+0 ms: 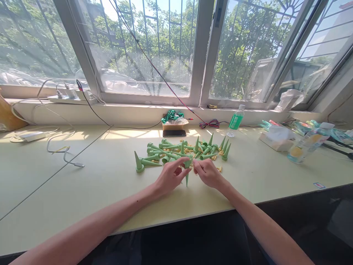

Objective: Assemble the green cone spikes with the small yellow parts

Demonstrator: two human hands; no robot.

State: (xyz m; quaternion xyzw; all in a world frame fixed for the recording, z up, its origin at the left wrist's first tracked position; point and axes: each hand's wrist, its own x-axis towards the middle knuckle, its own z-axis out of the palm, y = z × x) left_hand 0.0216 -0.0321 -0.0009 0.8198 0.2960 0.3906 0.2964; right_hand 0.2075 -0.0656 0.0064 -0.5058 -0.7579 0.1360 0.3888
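Note:
My left hand [173,174] grips a green plastic plant watering spike [187,179] between thumb and fingers, its pointed tip downward and its wide end up. Close against that wide end, my right hand [207,172] is closed in a pinch; a bit of pale yellow shows at the fingertips, seemingly a small yellow plastic piece. Just beyond both hands lies a pile of green spikes [168,154], with small yellow pieces [220,169] scattered among them. One spike [139,163] stands point up at the left of the pile; several others stand at the right.
A small box [174,127] with green ties and a dark phone [174,133] sit behind the pile. Rightward are a green-labelled bottle [235,120], a tissue box [276,140] and another bottle [309,145]. A white cable [66,156] lies left on the table [104,191].

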